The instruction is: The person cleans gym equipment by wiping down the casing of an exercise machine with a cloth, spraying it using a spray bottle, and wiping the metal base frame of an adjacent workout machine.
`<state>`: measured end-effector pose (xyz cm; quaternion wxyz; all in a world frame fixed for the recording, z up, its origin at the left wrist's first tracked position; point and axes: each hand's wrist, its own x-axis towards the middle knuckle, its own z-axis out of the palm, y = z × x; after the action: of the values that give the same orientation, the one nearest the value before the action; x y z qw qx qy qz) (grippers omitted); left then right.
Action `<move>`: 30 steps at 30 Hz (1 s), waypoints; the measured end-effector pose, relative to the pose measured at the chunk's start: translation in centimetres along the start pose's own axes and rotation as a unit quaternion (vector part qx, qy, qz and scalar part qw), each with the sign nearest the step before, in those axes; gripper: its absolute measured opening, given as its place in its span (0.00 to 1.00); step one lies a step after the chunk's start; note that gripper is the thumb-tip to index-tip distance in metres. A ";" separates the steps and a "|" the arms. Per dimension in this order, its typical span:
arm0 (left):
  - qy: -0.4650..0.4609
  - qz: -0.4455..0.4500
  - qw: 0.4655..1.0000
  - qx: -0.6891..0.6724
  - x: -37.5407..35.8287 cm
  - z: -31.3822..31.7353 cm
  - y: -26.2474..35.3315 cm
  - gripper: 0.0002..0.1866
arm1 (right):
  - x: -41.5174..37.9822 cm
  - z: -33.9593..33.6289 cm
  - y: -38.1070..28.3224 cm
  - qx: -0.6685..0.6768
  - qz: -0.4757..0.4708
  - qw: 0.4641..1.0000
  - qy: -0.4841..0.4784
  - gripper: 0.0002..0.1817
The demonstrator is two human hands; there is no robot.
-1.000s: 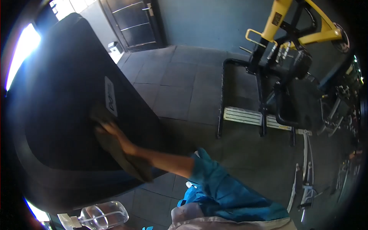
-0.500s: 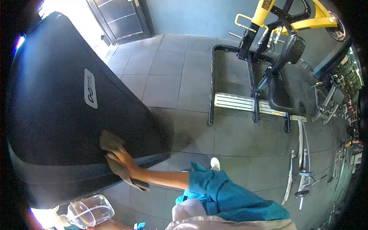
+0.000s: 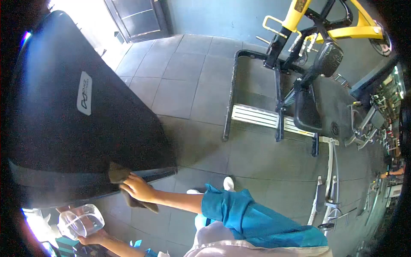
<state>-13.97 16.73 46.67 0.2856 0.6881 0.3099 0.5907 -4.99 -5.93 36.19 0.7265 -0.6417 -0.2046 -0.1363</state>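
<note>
A dark cloth (image 3: 119, 173) is gripped in my right hand (image 3: 140, 188), pressed near the lower edge of a large black padded panel (image 3: 98, 128) with a light logo label (image 3: 84, 93). Part of the cloth hangs below my fingers. At the lower left, my left hand (image 3: 95, 238) holds a clear plastic bottle (image 3: 85, 220) tilted on its side, its top end toward the bright area at the left.
A yellow and black exercise machine (image 3: 277, 85) stands on the tiled floor at the upper right. Beside it are a pale metal frame (image 3: 329, 171) and more gym equipment at the far right. A dark door (image 3: 139, 19) is at the top left.
My right hand and the cloth have moved down to the panel's lower edge. The bottle and my left hand have shifted left and up. The view has shifted slightly.
</note>
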 end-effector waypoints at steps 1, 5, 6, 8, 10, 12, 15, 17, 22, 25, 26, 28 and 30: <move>-0.001 0.007 1.000 -0.016 -1.3 0.1 0.8 0.65 | -0.9 -2.6 -0.3 -0.017 0.124 0.986 -0.111 0.17; -0.080 -0.027 0.971 -0.224 -10.9 -0.7 6.5 0.65 | -6.4 -10.1 2.8 -0.020 0.246 0.968 -0.037 0.20; -0.140 -0.091 0.931 -0.325 -14.2 -1.3 8.0 0.65 | -7.3 -13.2 0.9 0.007 0.269 0.963 0.014 0.20; -0.264 -0.272 0.779 -0.500 -20.7 -2.5 10.0 0.65 | -9.4 -17.6 0.1 -0.029 0.289 0.955 0.060 0.22; -0.555 -0.323 0.512 -0.572 -25.3 -2.8 10.0 0.51 | -11.2 -21.2 -1.0 -0.011 0.309 0.948 0.072 0.21; -0.096 -0.687 0.174 -0.699 -34.0 -3.6 5.4 0.54 | -11.6 -23.5 -2.1 0.006 0.326 0.942 0.083 0.20; -0.582 -0.611 0.378 -0.381 -37.3 -3.7 7.1 0.51 | -11.6 -25.7 -4.8 0.008 0.348 0.938 -0.013 0.16; -0.611 -0.630 0.304 -0.371 -40.4 -2.4 6.7 0.48 | -12.1 -27.6 -4.5 0.030 0.370 0.928 0.022 0.16; -0.684 -0.587 0.328 -0.284 -44.3 1.4 7.4 0.45 | -12.1 -34.2 -6.7 -0.390 0.196 0.891 0.123 0.28; -0.802 -0.403 0.378 -0.227 -47.0 4.8 4.6 0.51 | -13.5 -34.5 -5.1 -0.325 0.192 0.923 0.081 0.37; -0.831 -0.341 0.396 -0.190 -47.6 5.7 4.2 0.52 | -13.8 -33.7 -4.3 -0.281 0.206 0.935 0.063 0.39; -0.826 -0.322 0.430 -0.172 -47.7 7.2 7.1 0.50 | -14.9 -32.8 -1.6 -0.243 0.221 0.938 0.111 0.41; -0.876 -0.108 0.442 -0.161 -48.5 9.1 6.6 0.47 | -14.7 -33.3 0.4 -0.159 0.283 0.922 0.210 0.40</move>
<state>-9.75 -24.83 19.53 0.5727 0.7417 -0.1339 -0.3224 -13.64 -39.72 25.80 0.6495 -0.7366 0.1670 -0.0871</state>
